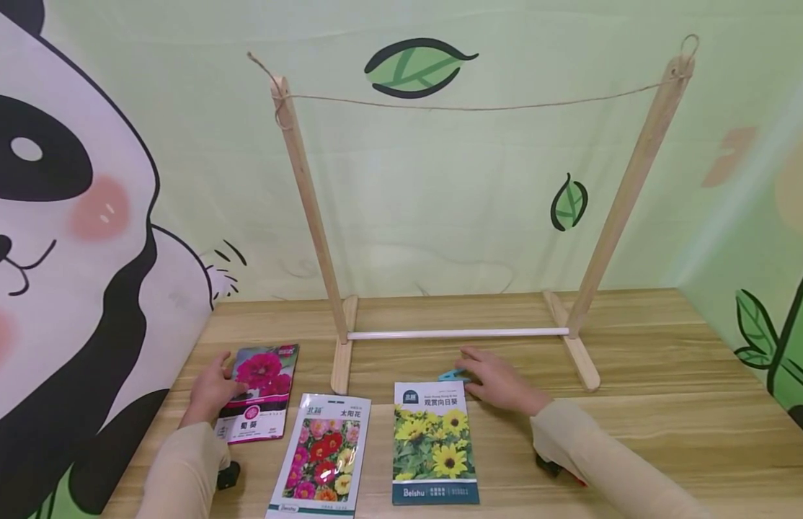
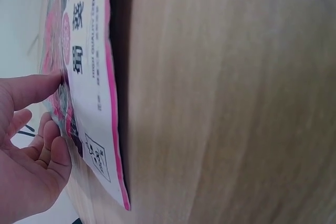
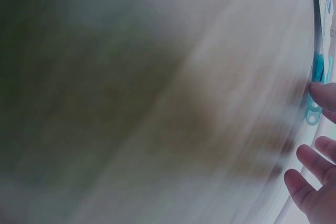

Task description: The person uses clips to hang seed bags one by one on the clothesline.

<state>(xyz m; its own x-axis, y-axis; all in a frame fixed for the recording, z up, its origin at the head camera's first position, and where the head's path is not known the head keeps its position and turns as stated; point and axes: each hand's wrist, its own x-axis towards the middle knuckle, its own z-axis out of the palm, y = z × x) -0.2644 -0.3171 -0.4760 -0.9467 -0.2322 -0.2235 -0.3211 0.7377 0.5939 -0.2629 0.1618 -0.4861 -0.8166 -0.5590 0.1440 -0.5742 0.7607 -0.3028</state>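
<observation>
In the head view my left hand grips the left edge of a seed packet with magenta flowers. Its thumb lies on the packet's front in the left wrist view, and the other fingers curl at the edge. My right hand pinches a blue clothespin between thumb and index finger, at the top edge of the sunflower seed packet. In the right wrist view the blue clothespin is partly hidden behind the thumb; the remaining fingers are spread.
Another seed packet with mixed flowers lies between the other two. Behind them stands a wooden frame with a string tied across its top and a white bar low down. A panda-printed backdrop borders the wooden table.
</observation>
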